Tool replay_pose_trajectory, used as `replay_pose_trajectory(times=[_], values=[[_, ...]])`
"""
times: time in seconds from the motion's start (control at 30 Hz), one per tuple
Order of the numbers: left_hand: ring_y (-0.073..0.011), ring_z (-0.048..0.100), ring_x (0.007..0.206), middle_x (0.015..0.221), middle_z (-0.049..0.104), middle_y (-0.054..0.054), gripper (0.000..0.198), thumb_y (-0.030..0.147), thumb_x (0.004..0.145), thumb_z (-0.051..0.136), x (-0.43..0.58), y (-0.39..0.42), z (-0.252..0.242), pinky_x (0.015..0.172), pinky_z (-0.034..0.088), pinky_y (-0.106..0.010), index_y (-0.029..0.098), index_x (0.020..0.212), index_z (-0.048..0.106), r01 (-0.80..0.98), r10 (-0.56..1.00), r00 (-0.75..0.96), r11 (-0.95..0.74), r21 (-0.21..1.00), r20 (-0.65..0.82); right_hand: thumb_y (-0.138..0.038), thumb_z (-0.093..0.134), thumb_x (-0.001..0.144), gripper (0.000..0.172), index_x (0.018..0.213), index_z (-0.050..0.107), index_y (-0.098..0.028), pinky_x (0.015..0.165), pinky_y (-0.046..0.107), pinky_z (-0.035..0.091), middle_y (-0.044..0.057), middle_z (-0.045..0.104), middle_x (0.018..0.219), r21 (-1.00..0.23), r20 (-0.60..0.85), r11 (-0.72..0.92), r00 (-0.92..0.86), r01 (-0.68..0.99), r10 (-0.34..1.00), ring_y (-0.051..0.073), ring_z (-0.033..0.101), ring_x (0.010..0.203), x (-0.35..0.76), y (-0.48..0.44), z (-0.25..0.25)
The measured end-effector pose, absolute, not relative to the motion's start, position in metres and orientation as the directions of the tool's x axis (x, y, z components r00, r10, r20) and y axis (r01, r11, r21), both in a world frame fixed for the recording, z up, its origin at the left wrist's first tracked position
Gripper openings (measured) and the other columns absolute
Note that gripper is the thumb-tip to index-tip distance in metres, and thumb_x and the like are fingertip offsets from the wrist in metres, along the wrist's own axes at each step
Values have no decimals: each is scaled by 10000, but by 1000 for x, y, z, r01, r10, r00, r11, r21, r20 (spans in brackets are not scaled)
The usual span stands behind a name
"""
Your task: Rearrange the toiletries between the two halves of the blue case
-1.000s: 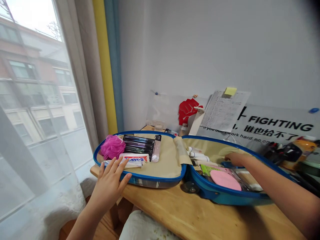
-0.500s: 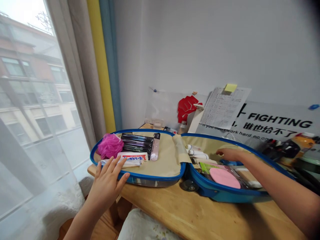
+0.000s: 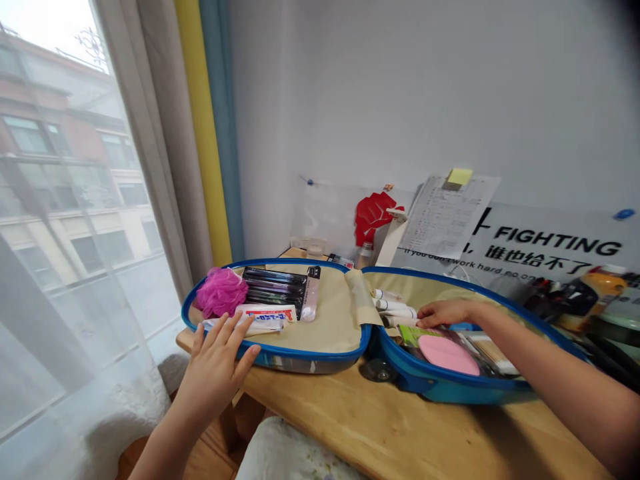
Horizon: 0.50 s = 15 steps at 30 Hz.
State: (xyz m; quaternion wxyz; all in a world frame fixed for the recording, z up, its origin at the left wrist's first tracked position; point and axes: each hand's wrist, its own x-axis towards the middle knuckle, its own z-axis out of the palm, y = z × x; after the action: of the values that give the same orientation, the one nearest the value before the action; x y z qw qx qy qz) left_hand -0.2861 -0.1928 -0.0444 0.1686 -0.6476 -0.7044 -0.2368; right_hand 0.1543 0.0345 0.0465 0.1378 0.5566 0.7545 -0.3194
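Observation:
A blue suitcase (image 3: 320, 365) lies spread open on the table, with items in both halves. My left hand (image 3: 220, 343) rests over the left half's front rim, fingers spread against a toothpaste pack (image 3: 267, 319). Behind it sit a pink bath puff (image 3: 221, 292) and a pack of dark-handled toothbrushes (image 3: 275, 283). In the right half, my right hand (image 3: 447, 312) reaches down with its fingers drawn together, touching the ends of several white tubes (image 3: 397, 309). Whatever lies between those fingertips is hidden. Just in front are a pink oval item (image 3: 449, 355) and a green package (image 3: 411, 335).
The wooden table (image 3: 345, 413) carries the suitcase, whose black wheel (image 3: 379, 371) shows near the hinge. An orange-labelled bottle (image 3: 597, 293) and dark items stand at the right. Curtains (image 3: 165, 147) hang by the window; papers (image 3: 447, 217) are fixed to the wall.
My right hand has moved left and slightly down, from over the middle of the right half to the white tubes. The left hand has stayed in place.

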Motion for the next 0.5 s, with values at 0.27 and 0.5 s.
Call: replay_pose_trajectory(times=[0.27, 0.5], values=[[-298, 428, 1305, 1393, 522, -72, 486, 426, 919, 351, -287, -193, -46, 1115, 213, -588, 237, 1334, 520, 992, 827, -108, 50, 119, 552, -606, 646, 548, 453, 768, 623, -210, 578, 258, 345, 19, 548, 710, -434, -584, 79, -346, 898, 734, 136, 464, 650, 158, 25, 44], [-300, 435, 1299, 1392, 524, -74, 487, 430, 922, 349, -287, -192, -47, 1111, 217, -600, 232, 1331, 524, 992, 824, -98, 39, 118, 558, -546, 637, 619, 336, 664, 612, -215, 550, 271, 337, 31, 532, 650, -485, -538, 41, -335, 873, 773, 130, 442, 598, 160, 25, 43]])
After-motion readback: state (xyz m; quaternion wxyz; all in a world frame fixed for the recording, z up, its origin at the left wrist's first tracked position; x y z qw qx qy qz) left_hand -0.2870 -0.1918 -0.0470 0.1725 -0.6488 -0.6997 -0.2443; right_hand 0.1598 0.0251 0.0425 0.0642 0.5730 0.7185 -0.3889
